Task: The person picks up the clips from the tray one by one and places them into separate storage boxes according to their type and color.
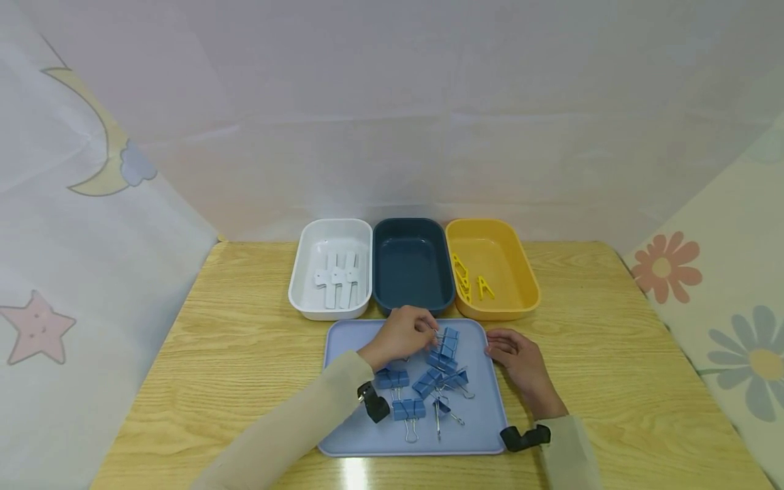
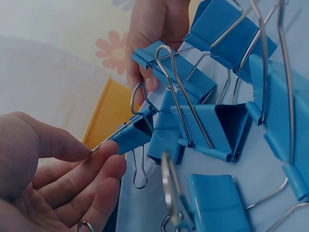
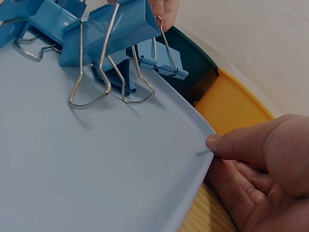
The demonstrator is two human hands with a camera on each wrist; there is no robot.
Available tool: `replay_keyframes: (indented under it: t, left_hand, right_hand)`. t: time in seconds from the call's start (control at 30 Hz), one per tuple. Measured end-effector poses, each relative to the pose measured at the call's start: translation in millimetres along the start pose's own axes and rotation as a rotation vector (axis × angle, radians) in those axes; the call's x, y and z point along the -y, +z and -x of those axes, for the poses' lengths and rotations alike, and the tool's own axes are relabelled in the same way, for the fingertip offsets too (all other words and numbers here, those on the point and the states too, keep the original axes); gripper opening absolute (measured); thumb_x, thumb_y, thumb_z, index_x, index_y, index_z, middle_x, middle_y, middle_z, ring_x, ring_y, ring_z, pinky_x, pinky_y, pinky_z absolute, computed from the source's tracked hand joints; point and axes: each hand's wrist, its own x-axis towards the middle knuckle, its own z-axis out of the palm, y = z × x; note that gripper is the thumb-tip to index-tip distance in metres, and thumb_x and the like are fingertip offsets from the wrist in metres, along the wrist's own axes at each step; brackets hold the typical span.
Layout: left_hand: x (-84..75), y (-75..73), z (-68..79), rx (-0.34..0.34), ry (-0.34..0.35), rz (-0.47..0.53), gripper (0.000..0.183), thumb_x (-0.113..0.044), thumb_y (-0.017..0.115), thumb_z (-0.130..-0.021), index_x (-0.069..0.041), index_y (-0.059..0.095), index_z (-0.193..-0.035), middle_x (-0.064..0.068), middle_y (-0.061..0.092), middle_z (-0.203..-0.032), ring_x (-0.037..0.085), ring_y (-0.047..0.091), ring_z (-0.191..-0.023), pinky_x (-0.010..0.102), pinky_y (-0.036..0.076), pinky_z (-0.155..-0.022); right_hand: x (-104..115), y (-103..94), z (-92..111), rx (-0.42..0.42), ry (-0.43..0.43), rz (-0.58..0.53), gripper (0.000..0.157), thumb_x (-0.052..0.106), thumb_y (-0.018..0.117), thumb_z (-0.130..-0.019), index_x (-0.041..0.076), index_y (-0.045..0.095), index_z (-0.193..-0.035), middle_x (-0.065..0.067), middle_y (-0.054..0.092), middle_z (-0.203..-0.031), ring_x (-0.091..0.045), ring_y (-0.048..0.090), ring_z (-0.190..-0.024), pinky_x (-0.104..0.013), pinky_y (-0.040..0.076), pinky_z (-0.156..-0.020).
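My left hand point(image 1: 405, 333) is above the far part of a pale blue tray point(image 1: 361, 435). Its thumb and forefinger pinch the wire handle of a blue binder clip point(image 2: 135, 135), which hangs near the tray's far edge. Several more blue binder clips point(image 1: 408, 409) with silver wire handles lie jumbled on the tray, some overlapping. At the tray's far right corner, my right hand point(image 1: 520, 364) grips the rim. In the right wrist view its thumb point(image 3: 227, 145) is on top of the rim, with the other fingers lower, against the outer side.
Behind the tray stand three bins side by side. The white bin point(image 1: 298, 292) contains white clip-like pieces, a dark blue bin point(image 1: 412, 265) is in the middle, and the yellow bin point(image 1: 499, 252) holds small yellow clips. All stand on a wooden table point(image 1: 245, 340).
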Motion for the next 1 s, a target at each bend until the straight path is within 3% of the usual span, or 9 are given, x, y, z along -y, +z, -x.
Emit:
replay_keyframes:
  t: [0.6,1.0]
  left_hand:
    - [-7.0,-9.0,3.9,0.034,-0.068,0.035,0.014,-0.011,0.059,-0.093,-0.007,0.069,-0.102,0.002,0.075,-0.085,0.026,0.071,-0.080,0.025,0.051,-0.057]
    - [-15.6,-17.8,6.3,0.030,-0.041,0.070,0.016,-0.011,0.060,-0.093,-0.004,0.069,-0.103,0.007,0.075,-0.087,0.030,0.071,-0.081,0.025,0.050,-0.059]
  right_hand:
    - [-1.0,0.2,-1.0,0.000,0.006,0.002,0.037,0.008,0.064,-0.091,0.002,0.058,-0.126,-0.018,0.065,-0.121,0.006,0.061,-0.090,-0.011,0.053,-0.080]
    - [-1.3,-0.2,-0.7,0.008,-0.005,-0.014,0.036,0.008,0.064,-0.091,0.000,0.058,-0.126,-0.018,0.066,-0.118,0.005,0.062,-0.089,-0.013,0.054,-0.079]
